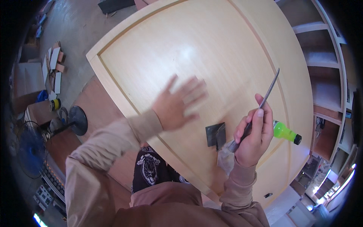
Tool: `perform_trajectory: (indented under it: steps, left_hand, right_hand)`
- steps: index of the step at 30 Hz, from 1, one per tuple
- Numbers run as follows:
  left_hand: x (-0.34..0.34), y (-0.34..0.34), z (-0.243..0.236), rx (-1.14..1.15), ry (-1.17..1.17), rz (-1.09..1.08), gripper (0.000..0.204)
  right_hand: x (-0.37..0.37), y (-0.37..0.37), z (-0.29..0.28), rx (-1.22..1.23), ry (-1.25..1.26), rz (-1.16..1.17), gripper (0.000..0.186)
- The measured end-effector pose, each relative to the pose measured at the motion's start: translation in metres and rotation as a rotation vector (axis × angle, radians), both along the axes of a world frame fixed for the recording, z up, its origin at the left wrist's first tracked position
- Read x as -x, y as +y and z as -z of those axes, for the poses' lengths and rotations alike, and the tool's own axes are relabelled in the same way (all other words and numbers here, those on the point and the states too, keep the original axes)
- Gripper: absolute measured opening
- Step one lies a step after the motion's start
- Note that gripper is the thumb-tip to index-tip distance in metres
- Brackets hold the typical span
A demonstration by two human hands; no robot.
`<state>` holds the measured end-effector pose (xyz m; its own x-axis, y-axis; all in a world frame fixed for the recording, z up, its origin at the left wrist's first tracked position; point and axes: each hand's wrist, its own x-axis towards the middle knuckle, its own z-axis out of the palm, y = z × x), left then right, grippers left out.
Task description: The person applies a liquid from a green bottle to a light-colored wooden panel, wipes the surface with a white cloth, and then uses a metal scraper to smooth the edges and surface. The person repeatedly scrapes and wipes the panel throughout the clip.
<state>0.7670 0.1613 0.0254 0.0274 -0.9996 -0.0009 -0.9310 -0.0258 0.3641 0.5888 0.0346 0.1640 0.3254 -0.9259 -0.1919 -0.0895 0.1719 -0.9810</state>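
Right hand (253, 138): fingers closed round one slim dark tool (270, 87), long, slightly curved, tapering to its tip, raised over the panel. Left hand (177, 104): blurred, fingers spread wide above the panel; contact cannot be told. Beneath both, one wooden panel (196, 38): pale, smooth, glossy, raised border. On it: dark folded sheets (212, 135); green bottle (285, 132), lying down.

Right fingers (257, 123) grip a thin tool (270, 89) above a pale panel (170, 49).
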Motion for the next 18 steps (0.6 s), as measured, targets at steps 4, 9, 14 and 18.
perform_trajectory:
  steps: [4,9,14,18]
  left_hand:
    - [-0.080,0.007,0.015,0.081,-0.404,-0.573,0.080]
    - [-0.081,0.030,-0.037,-0.067,-0.390,-0.555,0.070]
    - [-0.005,0.041,-0.077,-0.234,-0.124,-0.292,0.072]
    - [-0.020,0.057,-0.049,-0.171,-0.250,-0.471,0.070]
  right_hand:
    - [0.028,0.014,0.015,-0.099,0.148,-0.138,0.040]
    - [0.050,0.041,0.035,-0.227,0.185,-0.273,0.039]
    - [0.073,0.056,0.050,-0.197,0.266,-0.448,0.038]
    - [0.087,0.057,0.056,-0.214,0.304,-0.527,0.035]
